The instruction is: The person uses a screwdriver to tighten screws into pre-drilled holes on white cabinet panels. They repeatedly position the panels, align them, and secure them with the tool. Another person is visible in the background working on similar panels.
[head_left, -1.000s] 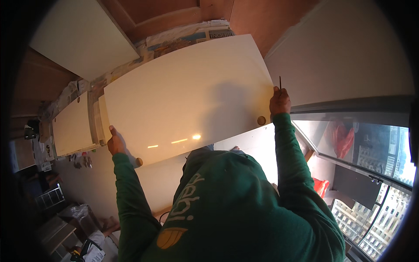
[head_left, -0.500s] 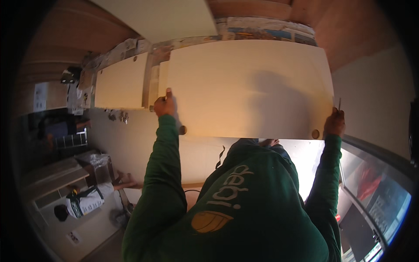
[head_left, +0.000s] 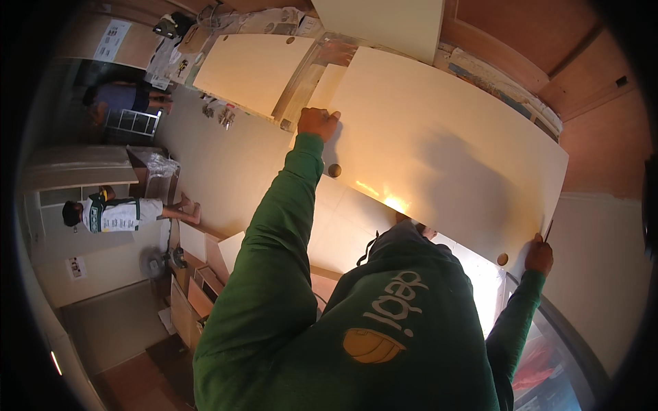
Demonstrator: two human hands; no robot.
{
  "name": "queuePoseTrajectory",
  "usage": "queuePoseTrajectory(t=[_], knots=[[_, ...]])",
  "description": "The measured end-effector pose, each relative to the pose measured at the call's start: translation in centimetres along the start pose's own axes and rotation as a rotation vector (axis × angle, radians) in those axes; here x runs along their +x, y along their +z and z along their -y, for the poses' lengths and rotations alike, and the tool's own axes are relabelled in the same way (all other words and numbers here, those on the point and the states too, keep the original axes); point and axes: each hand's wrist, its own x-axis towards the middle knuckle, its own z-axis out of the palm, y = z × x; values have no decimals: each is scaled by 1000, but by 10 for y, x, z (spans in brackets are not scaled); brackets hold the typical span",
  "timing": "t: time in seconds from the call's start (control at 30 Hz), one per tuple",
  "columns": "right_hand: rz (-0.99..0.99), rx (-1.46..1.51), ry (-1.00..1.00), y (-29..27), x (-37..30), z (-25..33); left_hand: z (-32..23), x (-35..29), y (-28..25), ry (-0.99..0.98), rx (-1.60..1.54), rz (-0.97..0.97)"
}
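A pale cabinet door panel (head_left: pixel 439 130) with two round hinge holes along its near edge spans the space in front of me. My left hand (head_left: pixel 317 125) is closed at its left edge, with the thumb toward the panel's face. At the right edge, near the right hinge hole, my right hand (head_left: pixel 539 255) grips the panel. A thin dark rod (head_left: pixel 549 230) sticks up from that hand; its kind cannot be made out. The fingers behind the panel are hidden. My shadow falls on the board, and a bright patch of light lies near its front edge.
A similar pale door (head_left: pixel 253 68) with hinge holes lies to the left. Another pale panel (head_left: pixel 384 24) stands beyond mine. Brown wooden panelling (head_left: pixel 596 123) rises at right. One person (head_left: pixel 123 212) is at far left, another (head_left: pixel 123 96) beside a white metal frame (head_left: pixel 133 122).
My view has turned, so the panel now slants down to the right in the picture. My left thumb has shifted at the edge; both hands stay on the panel.
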Motion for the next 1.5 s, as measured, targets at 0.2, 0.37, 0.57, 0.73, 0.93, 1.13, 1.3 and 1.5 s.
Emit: queuePoseTrajectory(t=[0.2, 0.37, 0.57, 0.73, 0.93, 1.13, 1.3, 1.5], knots=[[194, 156, -16, -34, 4, 4, 2, -33, -26, -97, -436, -143], [138, -74, -276, -81, 18, 6, 49, -95, -42, -349, -712, -271], [273, 362, -900, -144, -57, 241, 78, -173, 3, -659, -1083, 105], [120, 38, -1310, -96, -132, 404, 50, -199, 1, -402, -1241, 414], [98, -109, -1426, -42, -159, 473, 52, -179, -17, -387, -1179, 436], [103, -157, -1385, -29, -164, 481, 52, -173, -15, -388, -1173, 402], [108, 0, -1367, -15, -162, 468, 40, -168, -18, -373, -1063, 314], [171, 101, -1410, -5, -154, 460, 30, -165, -19, -436, -901, 294]])
